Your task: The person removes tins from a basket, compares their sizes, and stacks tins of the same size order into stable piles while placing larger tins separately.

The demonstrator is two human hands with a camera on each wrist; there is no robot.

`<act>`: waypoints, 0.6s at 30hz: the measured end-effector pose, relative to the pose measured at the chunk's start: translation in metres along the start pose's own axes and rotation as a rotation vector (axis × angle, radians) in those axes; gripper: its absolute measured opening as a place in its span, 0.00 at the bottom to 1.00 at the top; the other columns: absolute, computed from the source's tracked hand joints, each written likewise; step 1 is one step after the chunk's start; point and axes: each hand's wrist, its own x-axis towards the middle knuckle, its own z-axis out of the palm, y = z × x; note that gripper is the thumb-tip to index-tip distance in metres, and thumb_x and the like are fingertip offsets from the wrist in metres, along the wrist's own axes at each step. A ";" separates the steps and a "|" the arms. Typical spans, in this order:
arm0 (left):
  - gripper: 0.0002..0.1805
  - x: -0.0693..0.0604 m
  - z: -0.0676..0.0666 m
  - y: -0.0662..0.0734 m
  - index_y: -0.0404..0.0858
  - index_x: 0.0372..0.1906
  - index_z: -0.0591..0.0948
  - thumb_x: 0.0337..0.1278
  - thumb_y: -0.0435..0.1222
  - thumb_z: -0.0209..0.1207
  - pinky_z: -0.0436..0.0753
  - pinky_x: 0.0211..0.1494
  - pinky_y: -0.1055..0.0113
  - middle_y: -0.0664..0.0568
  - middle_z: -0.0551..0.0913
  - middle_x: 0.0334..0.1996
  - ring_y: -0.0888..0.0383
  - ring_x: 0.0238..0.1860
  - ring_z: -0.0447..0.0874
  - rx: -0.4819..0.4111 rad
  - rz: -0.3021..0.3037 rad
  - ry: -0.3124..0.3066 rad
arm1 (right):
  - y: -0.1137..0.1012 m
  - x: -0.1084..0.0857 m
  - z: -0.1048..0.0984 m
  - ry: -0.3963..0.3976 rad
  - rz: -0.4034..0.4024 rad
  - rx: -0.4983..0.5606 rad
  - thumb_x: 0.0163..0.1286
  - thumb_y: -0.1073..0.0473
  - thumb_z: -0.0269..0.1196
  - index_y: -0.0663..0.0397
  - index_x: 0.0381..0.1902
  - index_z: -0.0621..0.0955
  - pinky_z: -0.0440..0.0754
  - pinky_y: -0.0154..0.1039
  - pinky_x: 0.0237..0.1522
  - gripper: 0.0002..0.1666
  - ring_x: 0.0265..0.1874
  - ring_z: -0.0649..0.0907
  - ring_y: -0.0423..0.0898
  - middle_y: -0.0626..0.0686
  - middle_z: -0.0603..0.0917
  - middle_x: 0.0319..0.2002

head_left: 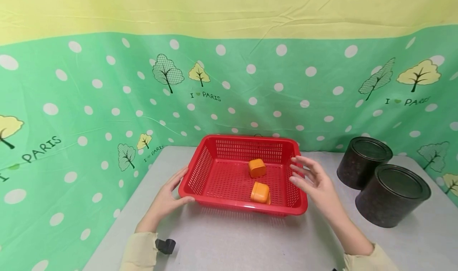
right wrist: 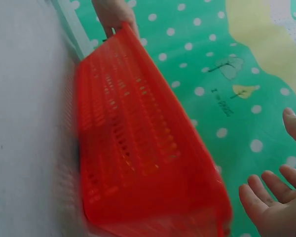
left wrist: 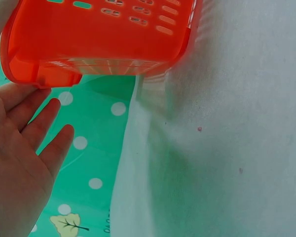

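A red plastic basket (head_left: 229,203) with slotted walls stands on the table. Inside it lie two small, rounded, box-like orange pieces, one farther back (head_left: 257,168) and one nearer the front (head_left: 260,193); their exact kind is unclear. My left hand (head_left: 166,199) touches the basket's left rim near the front corner, thumb toward the front edge. In the left wrist view its fingers (left wrist: 49,116) extend straight and spread beside the red wall. By the basket's right rim, my right hand (head_left: 316,183) hovers with fingers apart; the right wrist view shows a gap between it and the rim.
Two dark lidded cans stand right of the basket, one behind (head_left: 365,161) and one nearer (head_left: 391,195). A pale cover lies over the table (head_left: 229,239). Behind hangs a green and yellow printed cloth (head_left: 214,76). A black wrist device (head_left: 165,246) sits by my left sleeve.
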 end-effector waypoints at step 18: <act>0.53 -0.001 0.000 0.002 0.45 0.76 0.63 0.42 0.42 0.77 0.70 0.72 0.39 0.47 0.62 0.77 0.41 0.77 0.60 -0.007 0.002 0.001 | 0.020 0.032 0.040 -0.350 0.178 -0.087 0.71 0.53 0.64 0.56 0.65 0.75 0.85 0.37 0.58 0.28 0.63 0.79 0.59 0.60 0.78 0.64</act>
